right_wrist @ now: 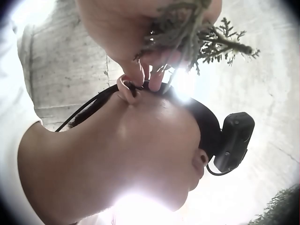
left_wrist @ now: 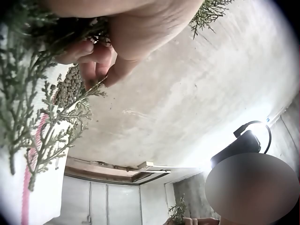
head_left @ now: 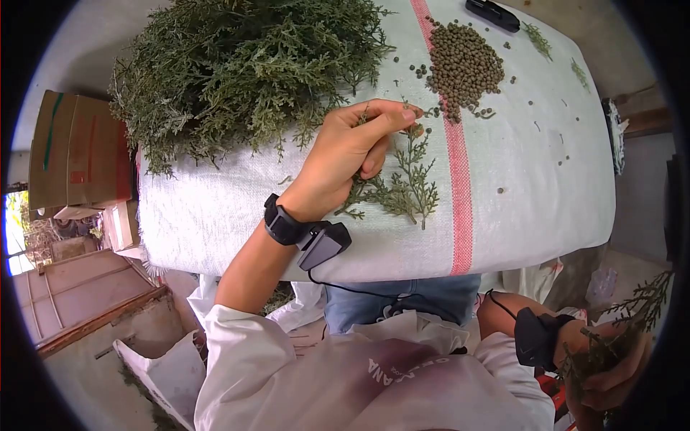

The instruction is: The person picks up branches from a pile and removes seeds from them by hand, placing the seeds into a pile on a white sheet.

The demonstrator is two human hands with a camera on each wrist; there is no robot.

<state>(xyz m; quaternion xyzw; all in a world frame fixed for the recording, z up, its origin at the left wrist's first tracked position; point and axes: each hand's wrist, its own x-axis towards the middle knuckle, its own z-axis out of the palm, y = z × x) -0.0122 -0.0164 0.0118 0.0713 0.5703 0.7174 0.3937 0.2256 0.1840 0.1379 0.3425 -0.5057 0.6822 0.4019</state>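
Fingers (head_left: 375,161) partly hide the scaly conifer sprig (head_left: 412,159) pinched in the left hand (head_left: 352,147); the shadowed right hand (head_left: 624,373) grasps feathery sprays (right_wrist: 229,45).

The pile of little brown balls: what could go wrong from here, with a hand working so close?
The left grip is right beside the pile, so a careless brush might scatter it; a few balls lie apart on the white sacking. The sprig pinched there might shed green bits among them. The right grip, raised beside the headband with a second sprig, might nudge the head camera.
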